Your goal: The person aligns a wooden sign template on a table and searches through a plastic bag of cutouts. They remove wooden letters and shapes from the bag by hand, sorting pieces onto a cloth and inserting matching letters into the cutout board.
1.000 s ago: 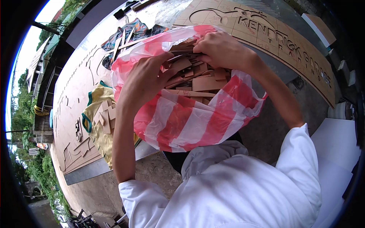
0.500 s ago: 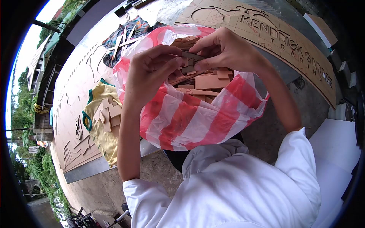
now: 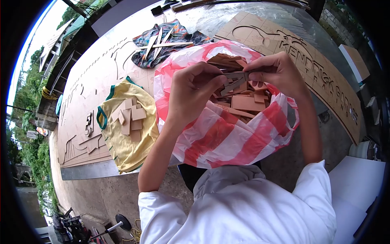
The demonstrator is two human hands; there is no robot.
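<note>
My left hand (image 3: 190, 92) and my right hand (image 3: 277, 76) pinch opposite ends of a small flat grey-brown cut-out piece (image 3: 235, 80), which looks like a letter A. Both are closed on it, thumbs and fingertips at its ends. Just beneath is a red-and-white striped plastic bag (image 3: 221, 136), its mouth wide open. Many flat brown board offcuts (image 3: 247, 103) fill the bag, some hidden under my hands and the plastic.
Left of the bag, a yellow cloth with green trim (image 3: 144, 152) bears several brown board pieces (image 3: 131, 118). Pale strips (image 3: 158, 45) lie on a dark patterned cloth (image 3: 142, 61). A board with cut-out lettering (image 3: 325, 83) spans the right side.
The cut-out piece, partly covered by my fingers before, now shows clearly, stretched between both hands. My view has shifted, so bag and table sit farther right and lower.
</note>
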